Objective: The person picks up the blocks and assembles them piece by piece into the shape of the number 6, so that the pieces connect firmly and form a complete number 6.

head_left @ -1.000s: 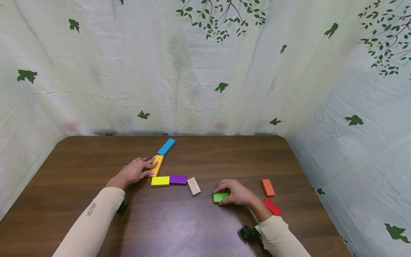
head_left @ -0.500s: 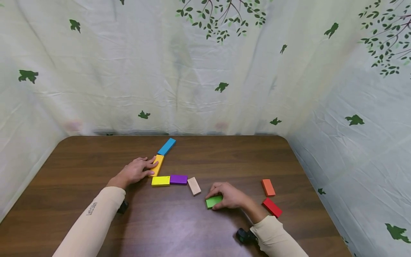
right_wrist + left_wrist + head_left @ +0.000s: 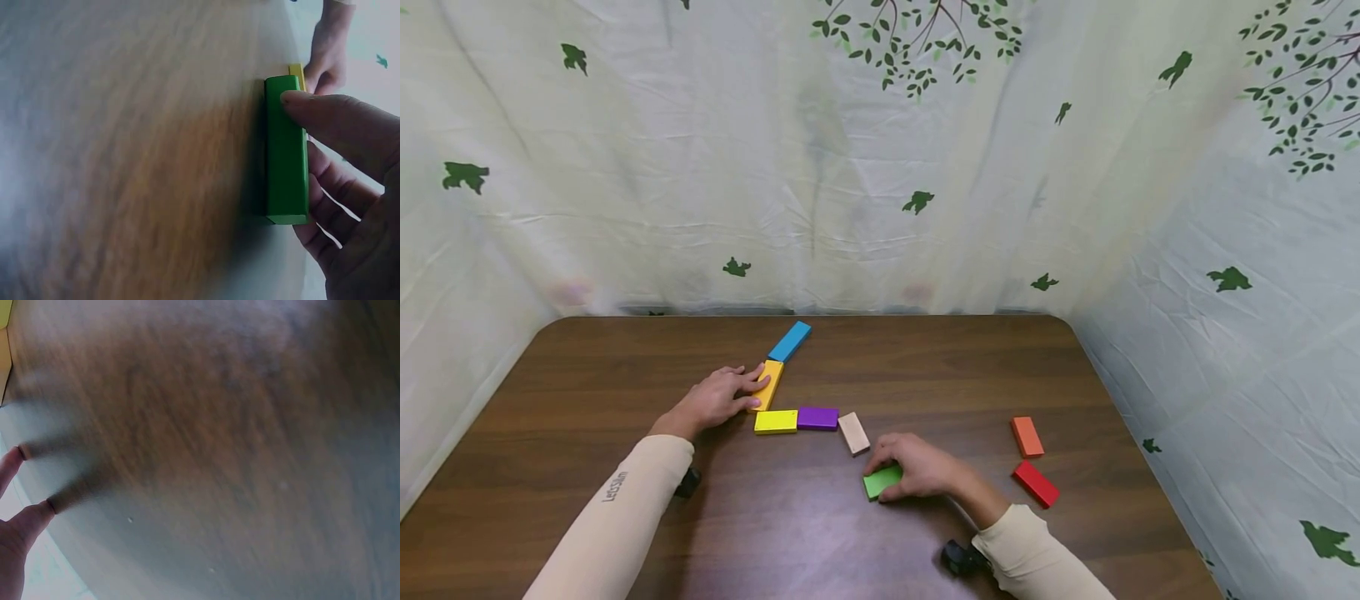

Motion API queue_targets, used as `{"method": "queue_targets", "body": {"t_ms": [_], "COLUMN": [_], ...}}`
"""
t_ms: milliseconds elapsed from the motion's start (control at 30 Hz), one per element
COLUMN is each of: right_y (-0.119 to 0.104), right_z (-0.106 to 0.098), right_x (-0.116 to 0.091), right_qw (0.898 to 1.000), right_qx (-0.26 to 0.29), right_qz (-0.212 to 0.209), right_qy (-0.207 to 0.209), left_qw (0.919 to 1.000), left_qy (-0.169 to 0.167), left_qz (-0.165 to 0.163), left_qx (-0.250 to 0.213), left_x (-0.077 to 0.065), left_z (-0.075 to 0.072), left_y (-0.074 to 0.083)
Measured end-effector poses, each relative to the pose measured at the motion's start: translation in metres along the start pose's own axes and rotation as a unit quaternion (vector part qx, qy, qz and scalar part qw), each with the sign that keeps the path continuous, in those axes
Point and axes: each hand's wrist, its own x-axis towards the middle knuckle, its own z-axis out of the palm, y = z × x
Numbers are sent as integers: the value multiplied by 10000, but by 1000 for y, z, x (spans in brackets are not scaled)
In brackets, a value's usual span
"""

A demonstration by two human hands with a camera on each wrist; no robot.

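My right hand (image 3: 917,467) pinches a green rectangular block (image 3: 882,481) between thumb and fingers, just below and right of a beige block (image 3: 853,434). In the right wrist view the thumb lies on the near long side of the green block (image 3: 286,150), with fingers behind it. My left hand (image 3: 715,400) rests its fingers on an orange-yellow block (image 3: 769,384) without curling round it. A blue block (image 3: 790,341) touches that one's far end, a yellow block (image 3: 776,422) its near end. A purple block (image 3: 817,418) continues the row towards the beige one.
An orange block (image 3: 1027,437) and a red block (image 3: 1036,484) lie at the right of the wooden table (image 3: 820,533). A white curtain (image 3: 850,167) with leaf prints hangs behind the far edge.
My right hand has slid the green block left and slightly towards me, turning it to a slant near the beige block. The left hand stays in place on the orange-yellow block.
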Motion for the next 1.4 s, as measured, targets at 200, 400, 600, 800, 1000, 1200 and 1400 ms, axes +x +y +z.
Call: {"method": "queue_targets", "body": {"t_ms": [200, 400, 600, 800, 1000, 1200, 1400], "right_y": [-7, -13, -18, -26, -30, -29, -28], "right_z": [2, 5, 7, 4, 3, 4, 2], "right_x": [7, 16, 24, 33, 44, 54, 62], "right_qw": [9998, 9987, 9960, 9890, 9821, 9776, 9797], "right_qx": [-141, -389, -718, -1278, -1593, -1722, -1627], "right_qz": [-114, -289, -409, -531, -796, -972, -788], "right_qy": [-48, -144, -330, -530, -613, -723, -860], "left_qw": [10000, 10000, 10000, 10000, 10000, 10000, 10000], "left_qy": [23, -30, -54, -12, 25, -21, 12], "left_qz": [41, 9, -24, 7, 45, -33, -15], "left_qx": [13, -11, -29, -3, -5, -32, -30], "left_x": [-1, 1, 2, 1, -1, 0, 0], "left_z": [-1, -1, 0, 1, 1, 1, 0], "left_y": [-1, -2, -1, -1, -1, 0, 0]}}
